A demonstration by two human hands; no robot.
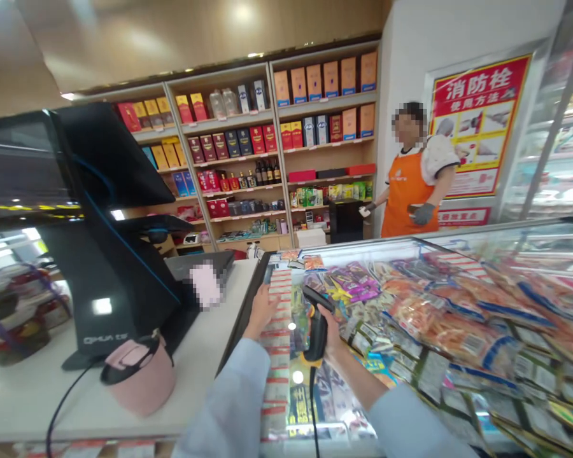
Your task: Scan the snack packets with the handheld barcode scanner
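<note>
Hands: right hand (333,340) grips barcode scanner (318,327), left hand (262,312) open.
Scanner stands near upright, head tipped toward my left hand, which lies nearest the red-striped packets (277,343).

"What's on the counter (23,401)?"
"A POS terminal (109,235), with a cap (141,375) before it."
"And right of that?"
"A display freezer (458,234) of packaged snacks (439,324), a barcode scanner (318,327) above them."
"Behind?"
"Wall shelves (267,146), a co-worker (405,191) to their right"
</note>
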